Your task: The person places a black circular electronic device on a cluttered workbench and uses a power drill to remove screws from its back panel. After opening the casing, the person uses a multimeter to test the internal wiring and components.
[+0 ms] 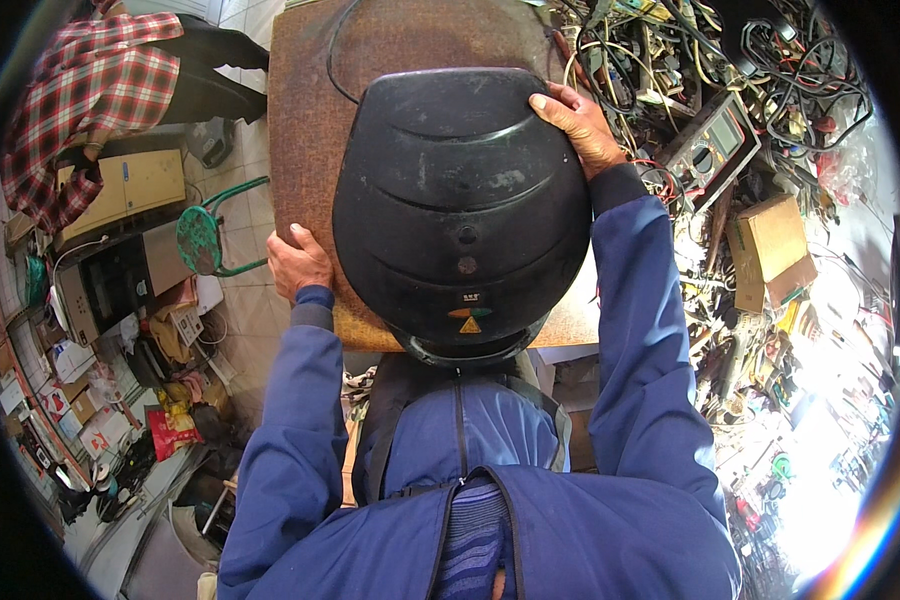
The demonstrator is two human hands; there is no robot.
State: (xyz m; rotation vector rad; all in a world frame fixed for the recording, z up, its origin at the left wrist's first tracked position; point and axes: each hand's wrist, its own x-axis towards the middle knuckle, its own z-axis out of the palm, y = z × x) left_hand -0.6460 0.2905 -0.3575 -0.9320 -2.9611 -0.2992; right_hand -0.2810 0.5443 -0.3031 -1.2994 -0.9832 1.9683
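A large black rounded plastic appliance (460, 200) with ridged top and a small yellow triangular label rests on the worn brown table (305, 120), overlapping its front edge. My right hand (580, 130) grips the appliance's far right edge, thumb on top and the other fingertips partly hidden behind the rim. My left hand (300, 262) is at the table's left edge beside the appliance, apparently apart from it, with curled fingers on that edge. A dark cable (332, 65) runs behind the appliance.
Another person (95, 75) in a checked shirt stands at upper left, near a green stool (198, 240). Tangled cables (800, 80), a multimeter (710, 145), a cardboard box (770, 250) and dense clutter crowd the right side. More boxes and appliances (115, 280) fill the left.
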